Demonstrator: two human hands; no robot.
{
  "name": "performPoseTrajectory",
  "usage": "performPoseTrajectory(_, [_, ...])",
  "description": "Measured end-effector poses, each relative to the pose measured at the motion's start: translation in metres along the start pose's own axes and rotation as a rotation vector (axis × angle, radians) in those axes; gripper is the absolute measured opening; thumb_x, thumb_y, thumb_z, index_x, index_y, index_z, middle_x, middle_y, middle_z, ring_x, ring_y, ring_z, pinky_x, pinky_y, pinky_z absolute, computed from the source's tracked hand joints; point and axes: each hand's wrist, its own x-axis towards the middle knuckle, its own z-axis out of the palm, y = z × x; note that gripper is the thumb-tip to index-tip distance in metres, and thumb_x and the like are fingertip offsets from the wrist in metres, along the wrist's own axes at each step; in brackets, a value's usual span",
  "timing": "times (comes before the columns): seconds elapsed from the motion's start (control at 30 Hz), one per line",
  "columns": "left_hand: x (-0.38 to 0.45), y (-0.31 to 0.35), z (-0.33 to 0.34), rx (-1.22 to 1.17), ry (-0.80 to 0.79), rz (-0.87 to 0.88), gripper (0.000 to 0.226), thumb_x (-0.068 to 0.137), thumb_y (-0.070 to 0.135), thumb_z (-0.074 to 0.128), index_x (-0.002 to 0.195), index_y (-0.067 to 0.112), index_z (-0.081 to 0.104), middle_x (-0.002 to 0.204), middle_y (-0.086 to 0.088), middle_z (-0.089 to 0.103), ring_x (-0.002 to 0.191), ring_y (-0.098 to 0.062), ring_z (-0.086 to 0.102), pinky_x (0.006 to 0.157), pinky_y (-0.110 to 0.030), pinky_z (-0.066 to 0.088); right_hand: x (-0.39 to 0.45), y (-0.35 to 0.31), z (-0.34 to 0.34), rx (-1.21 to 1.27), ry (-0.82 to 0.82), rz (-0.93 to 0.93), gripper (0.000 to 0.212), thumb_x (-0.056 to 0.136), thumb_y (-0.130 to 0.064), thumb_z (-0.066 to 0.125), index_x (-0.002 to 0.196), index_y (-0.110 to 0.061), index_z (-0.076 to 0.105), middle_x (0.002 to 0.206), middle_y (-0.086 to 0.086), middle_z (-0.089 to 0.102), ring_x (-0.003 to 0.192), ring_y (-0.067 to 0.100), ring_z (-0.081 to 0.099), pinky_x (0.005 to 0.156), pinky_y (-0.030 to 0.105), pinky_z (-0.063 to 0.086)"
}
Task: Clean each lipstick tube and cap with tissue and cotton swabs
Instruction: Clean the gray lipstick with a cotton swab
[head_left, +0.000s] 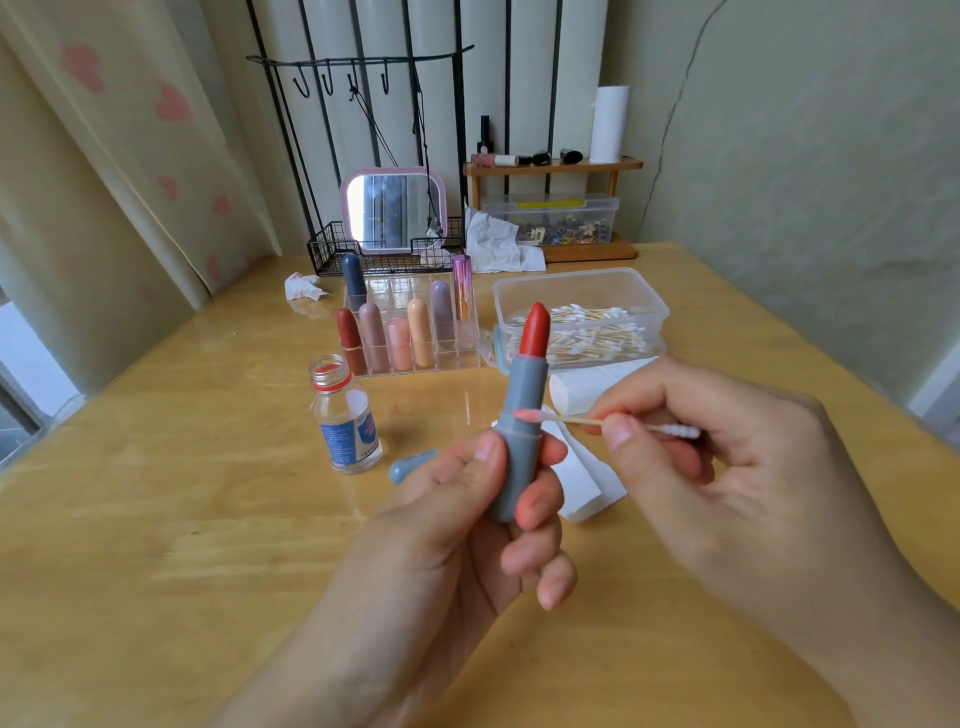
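Note:
My left hand (467, 525) grips an upright grey lipstick tube (522, 415) with its red bullet extended. My right hand (727, 467) pinches a wooden cotton swab (571, 419); its pink-stained tip touches the tube's collar. The tube's grey cap (410, 464) lies on the table behind my left hand. White folded tissue (587, 473) lies under and behind the tube. A clear organizer (415, 332) at the back holds several capped lipsticks.
An open small glass bottle (348, 415) with a blue label stands left of the tube. A clear box of cotton swabs (579, 317) sits behind my right hand. Crumpled tissues, a pink mirror (395, 208), a wire basket and a wooden shelf line the far table edge.

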Motion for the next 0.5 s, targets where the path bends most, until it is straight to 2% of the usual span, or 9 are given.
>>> performPoseTrajectory(0.07, [-0.0004, 0.0004, -0.0002, -0.031, -0.015, -0.013, 0.027, 0.090, 0.026, 0.059, 0.104, 0.003, 0.063, 0.071, -0.003, 0.050, 0.052, -0.011, 0.044, 0.055, -0.029, 0.047, 0.0003, 0.0012, 0.0001, -0.003, 0.016, 0.002, 0.015, 0.086, -0.024, 0.051, 0.076, -0.019, 0.061, 0.060, -0.008, 0.043, 0.048, 0.004, 0.040, 0.049, 0.008, 0.032])
performPoseTrajectory(0.17, [-0.0011, 0.0013, 0.0007, -0.074, -0.024, -0.034, 0.027, 0.092, 0.024, 0.056, 0.106, 0.002, 0.062, 0.071, -0.004, 0.048, 0.053, -0.011, 0.043, 0.057, -0.030, 0.047, 0.0009, 0.0036, 0.0000, 0.028, 0.057, 0.048, 0.013, 0.091, -0.030, 0.049, 0.084, -0.025, 0.060, 0.066, -0.001, 0.052, 0.051, 0.015, 0.050, 0.048, 0.024, 0.043])
performPoseTrajectory(0.2, [-0.0010, 0.0016, 0.0013, -0.079, -0.024, -0.034, 0.027, 0.092, 0.024, 0.058, 0.106, 0.002, 0.061, 0.070, -0.004, 0.048, 0.052, -0.012, 0.042, 0.057, -0.030, 0.047, 0.0008, 0.0038, -0.0004, 0.039, 0.053, 0.051, 0.013, 0.090, -0.030, 0.049, 0.084, -0.025, 0.060, 0.066, -0.001, 0.052, 0.051, 0.015, 0.050, 0.048, 0.024, 0.042])
performPoseTrajectory(0.3, [-0.0008, 0.0020, 0.0026, -0.033, -0.013, -0.013, 0.024, 0.086, 0.021, 0.065, 0.104, 0.008, 0.057, 0.067, -0.003, 0.045, 0.051, -0.012, 0.035, 0.055, -0.029, 0.046, 0.0006, 0.0011, 0.0000, 0.047, -0.011, 0.018, 0.015, 0.087, -0.025, 0.050, 0.076, -0.022, 0.060, 0.059, -0.006, 0.044, 0.049, 0.004, 0.040, 0.049, 0.009, 0.032])
performPoseTrajectory(0.37, [-0.0012, 0.0021, 0.0025, 0.000, -0.014, 0.001, 0.018, 0.085, 0.017, 0.067, 0.097, 0.012, 0.055, 0.066, -0.002, 0.045, 0.049, -0.010, 0.037, 0.054, -0.028, 0.047, 0.0005, -0.0006, 0.0005, 0.042, -0.035, 0.004, 0.015, 0.086, -0.023, 0.050, 0.074, -0.021, 0.060, 0.059, -0.009, 0.040, 0.049, 0.002, 0.036, 0.049, 0.007, 0.028])
performPoseTrajectory(0.43, [-0.0019, 0.0019, 0.0020, 0.001, -0.018, 0.006, 0.012, 0.086, 0.016, 0.066, 0.094, 0.014, 0.057, 0.067, -0.004, 0.047, 0.050, -0.012, 0.042, 0.055, -0.030, 0.048, 0.0002, 0.0005, 0.0000, 0.041, -0.011, 0.014, 0.017, 0.088, -0.025, 0.050, 0.077, -0.019, 0.061, 0.060, -0.008, 0.044, 0.049, 0.003, 0.041, 0.049, 0.009, 0.032])
performPoseTrajectory(0.5, [-0.0021, 0.0011, 0.0023, 0.013, -0.013, 0.020, 0.014, 0.086, 0.019, 0.066, 0.096, 0.012, 0.059, 0.071, -0.009, 0.052, 0.053, -0.016, 0.049, 0.056, -0.032, 0.049, 0.0007, 0.0023, -0.0005, 0.043, 0.026, 0.049, 0.014, 0.089, -0.029, 0.049, 0.082, -0.024, 0.060, 0.062, 0.000, 0.050, 0.050, 0.012, 0.049, 0.048, 0.018, 0.038])
